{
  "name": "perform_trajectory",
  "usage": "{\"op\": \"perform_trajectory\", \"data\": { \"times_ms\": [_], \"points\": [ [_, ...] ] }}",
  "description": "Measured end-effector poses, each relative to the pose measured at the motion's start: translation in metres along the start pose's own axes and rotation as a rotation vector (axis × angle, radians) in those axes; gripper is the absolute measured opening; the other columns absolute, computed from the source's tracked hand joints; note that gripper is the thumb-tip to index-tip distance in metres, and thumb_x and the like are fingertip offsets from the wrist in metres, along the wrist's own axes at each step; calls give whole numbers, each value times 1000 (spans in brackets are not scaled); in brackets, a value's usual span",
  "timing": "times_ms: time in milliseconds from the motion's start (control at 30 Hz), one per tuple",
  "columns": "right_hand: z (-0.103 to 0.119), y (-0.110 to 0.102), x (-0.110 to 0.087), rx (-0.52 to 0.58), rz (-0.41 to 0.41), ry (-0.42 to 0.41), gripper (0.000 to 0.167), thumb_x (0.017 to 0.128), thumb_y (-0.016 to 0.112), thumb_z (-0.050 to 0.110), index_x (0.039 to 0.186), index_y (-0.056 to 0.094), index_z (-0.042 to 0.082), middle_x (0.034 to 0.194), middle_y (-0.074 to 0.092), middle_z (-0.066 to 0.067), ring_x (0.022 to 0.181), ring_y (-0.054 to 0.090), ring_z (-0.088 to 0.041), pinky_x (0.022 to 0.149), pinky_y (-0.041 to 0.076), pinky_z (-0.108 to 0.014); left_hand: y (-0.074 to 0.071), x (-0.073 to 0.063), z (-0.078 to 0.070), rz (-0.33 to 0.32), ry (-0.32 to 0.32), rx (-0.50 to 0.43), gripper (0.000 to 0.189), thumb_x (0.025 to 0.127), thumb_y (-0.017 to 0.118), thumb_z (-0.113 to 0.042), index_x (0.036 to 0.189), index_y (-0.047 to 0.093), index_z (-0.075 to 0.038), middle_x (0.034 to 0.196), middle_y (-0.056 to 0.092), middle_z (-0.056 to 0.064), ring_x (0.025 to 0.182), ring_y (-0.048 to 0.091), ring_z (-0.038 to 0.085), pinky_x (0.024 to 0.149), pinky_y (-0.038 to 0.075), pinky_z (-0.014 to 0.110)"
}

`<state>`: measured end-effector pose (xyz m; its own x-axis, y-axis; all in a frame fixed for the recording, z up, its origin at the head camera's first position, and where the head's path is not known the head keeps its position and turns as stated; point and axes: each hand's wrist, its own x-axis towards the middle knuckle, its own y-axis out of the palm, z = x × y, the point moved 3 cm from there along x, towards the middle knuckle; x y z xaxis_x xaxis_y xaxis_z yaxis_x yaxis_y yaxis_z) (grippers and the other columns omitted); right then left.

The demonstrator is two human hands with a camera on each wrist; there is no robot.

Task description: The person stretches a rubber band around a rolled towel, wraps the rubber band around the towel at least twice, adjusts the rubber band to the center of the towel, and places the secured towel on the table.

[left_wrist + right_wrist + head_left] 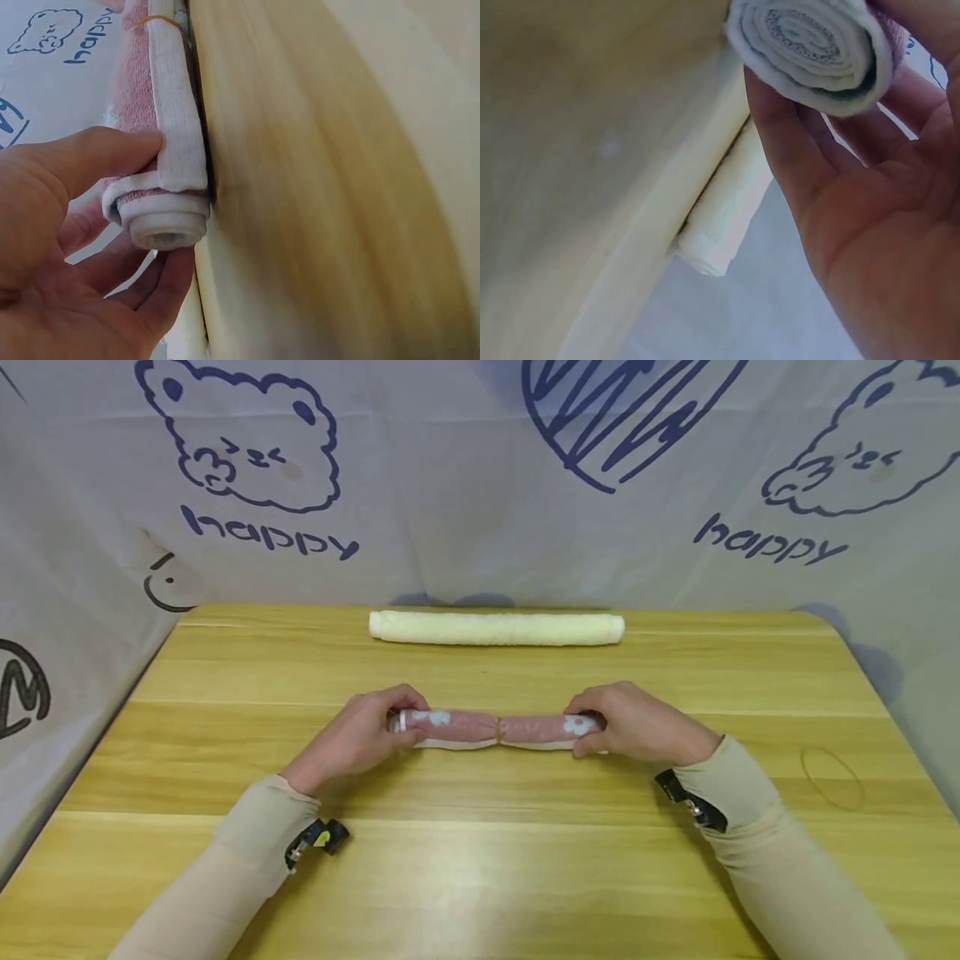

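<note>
A rolled pink towel (465, 727) with pale flower patches and a white edge lies across the middle of the table. A thin tan rubber band (498, 731) circles it at its midpoint and pinches it in there. My left hand (360, 731) grips the left end, with thumb and fingers on opposite sides of the roll in the left wrist view. At the right end, my right hand (633, 722) holds the roll between thumb and fingers. The layered spiral of its end (806, 37) faces the right wrist camera.
Behind the pink roll, a pale yellow towel roll (495, 628) lies along the back edge of the wooden table (480, 877). A loose rubber band (804, 768) rests on the right side. White cloth with drawings (450, 485) hangs behind the table.
</note>
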<state>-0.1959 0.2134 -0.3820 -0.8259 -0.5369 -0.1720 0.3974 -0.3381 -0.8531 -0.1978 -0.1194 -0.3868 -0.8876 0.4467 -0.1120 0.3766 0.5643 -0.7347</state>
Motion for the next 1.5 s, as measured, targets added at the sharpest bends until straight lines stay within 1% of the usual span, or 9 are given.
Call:
{"op": "perform_trajectory", "data": {
  "times_ms": [167, 433, 600, 733, 867, 1100, 1200, 1367, 1500],
  "points": [
    [0, 2, 2, -8, -5, 18, 32, 83, 87, 22, 109, 75, 8, 102, 74, -3, 88, 61, -14, 79, 51, -30, -1, 1, 2, 33, -21, 4, 21, 96, 73, -18, 117, 70, -12, 105, 70, 7, 87, 56, 19, 73, 46, 29],
    [3, 5, 2, -23, -19, 12, 27, 84, 87, 19, 105, 72, 9, 97, 70, -2, 84, 57, -14, 74, 48, -28, -2, 3, 2, 38, -42, -17, 18, 92, 78, -16, 109, 73, -12, 101, 70, 7, 87, 56, 19, 74, 46, 29],
    [4, 6, 2, -51, -29, -14, 33, 83, 88, 21, 109, 72, 8, 101, 71, -4, 87, 60, -15, 79, 51, -31, 0, 2, -1, 36, -14, 12, 19, 94, 77, -15, 111, 70, -12, 103, 71, 8, 88, 57, 19, 77, 48, 30],
    [7, 5, 1, -57, -9, -13, 39, 83, 88, 23, 114, 71, 8, 106, 72, -5, 92, 62, -17, 83, 53, -34, 0, 3, -7, 29, -5, 42, 25, 94, 76, -16, 117, 68, -11, 114, 72, 9, 97, 62, 21, 88, 54, 37],
    [10, 3, 0, -29, 6, -10, 47, 82, 89, 27, 119, 68, 7, 110, 71, -6, 96, 63, -17, 85, 54, -35, -1, 3, -14, 29, -8, 54, 35, 92, 79, -18, 124, 66, -10, 123, 71, 10, 106, 64, 23, 97, 56, 44],
    [16, -1, -1, -19, -5, -7, 61, 81, 89, 34, 129, 64, 7, 116, 71, -8, 105, 66, -22, 93, 57, -42, 0, 3, -21, 18, 9, 80, 40, 90, 82, -23, 124, 67, -8, 121, 72, 10, 100, 63, 22, 93, 56, 41],
    [20, -2, -2, -18, -9, 2, 63, 82, 89, 35, 132, 63, 8, 119, 70, -9, 109, 67, -24, 96, 58, -44, 0, 3, -24, 12, 22, 83, 41, 91, 81, -25, 124, 67, -7, 123, 72, 10, 102, 64, 22, 95, 57, 43],
    [25, -4, -5, -32, -29, 3, 62, 85, 86, 36, 134, 62, 8, 124, 69, -10, 114, 67, -27, 100, 57, -45, -1, 3, -28, 6, 33, 73, 41, 93, 79, -28, 126, 66, -7, 126, 72, 11, 108, 67, 24, 98, 58, 45],
    [29, -8, -8, -62, -60, 3, 55, 92, 78, 37, 135, 62, 7, 129, 68, -12, 118, 67, -29, 102, 57, -48, -3, 3, -27, -48, 47, 66, 39, 95, 74, -32, 125, 67, -7, 127, 72, 12, 116, 69, 29, 101, 58, 48]
  ]
}}
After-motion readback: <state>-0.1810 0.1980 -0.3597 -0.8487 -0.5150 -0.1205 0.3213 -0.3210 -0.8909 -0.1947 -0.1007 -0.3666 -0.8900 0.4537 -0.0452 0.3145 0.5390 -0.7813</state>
